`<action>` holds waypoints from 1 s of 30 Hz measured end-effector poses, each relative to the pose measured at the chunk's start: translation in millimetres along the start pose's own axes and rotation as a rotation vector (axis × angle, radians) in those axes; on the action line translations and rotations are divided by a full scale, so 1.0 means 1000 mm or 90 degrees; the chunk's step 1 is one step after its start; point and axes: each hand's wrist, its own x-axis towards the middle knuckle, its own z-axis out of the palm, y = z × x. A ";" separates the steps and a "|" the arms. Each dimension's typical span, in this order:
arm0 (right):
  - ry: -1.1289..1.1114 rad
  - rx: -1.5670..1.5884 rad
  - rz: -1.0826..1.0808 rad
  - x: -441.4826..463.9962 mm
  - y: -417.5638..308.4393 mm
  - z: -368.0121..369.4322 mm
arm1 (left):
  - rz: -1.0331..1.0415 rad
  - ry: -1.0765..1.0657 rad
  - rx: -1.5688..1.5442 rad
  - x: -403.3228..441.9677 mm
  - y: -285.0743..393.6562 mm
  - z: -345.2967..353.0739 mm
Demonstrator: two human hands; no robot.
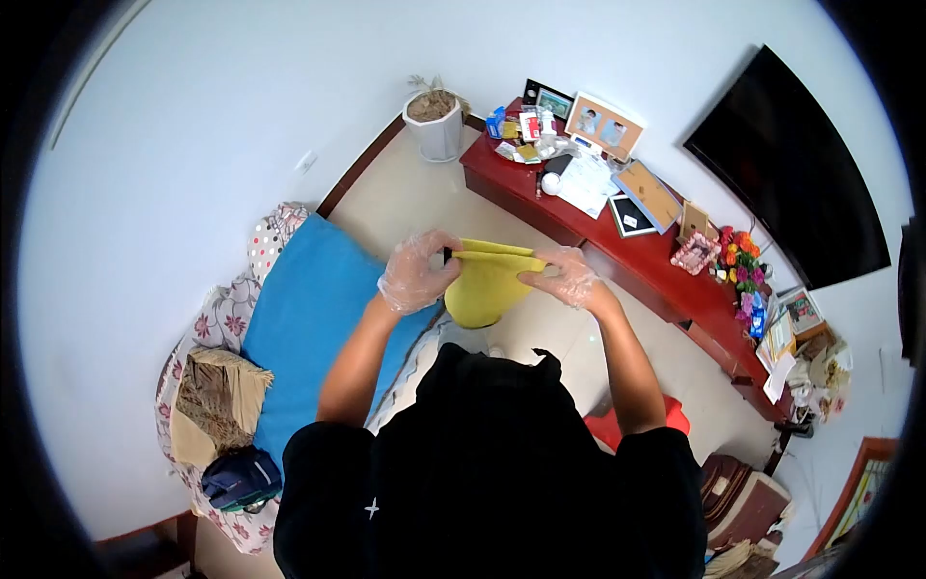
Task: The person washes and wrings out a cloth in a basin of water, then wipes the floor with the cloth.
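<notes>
Black shirt (492, 463) closest | left hand (421, 271) + right hand (571, 278), fingers nearly closed, pinch yellow cloth (482, 289) near bed's (309, 299) edge | even pull helps imo

print on the white papers (585, 185) is too small to read.

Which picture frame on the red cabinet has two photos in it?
The tan frame with the white edge, standing near the wall. Two small photos sit side by side in it, while the plain tan frame in front shows none.

two hands (421, 271) (567, 278), one yellow cloth (487, 289)
</notes>
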 end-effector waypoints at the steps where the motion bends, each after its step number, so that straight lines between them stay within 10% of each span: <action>1: 0.028 0.012 -0.005 0.006 0.004 0.000 | -0.040 0.002 -0.018 -0.004 -0.010 0.002; 30: -0.269 -0.244 -0.059 0.502 -0.026 0.089 | -0.580 0.109 -0.033 0.092 -0.355 -0.011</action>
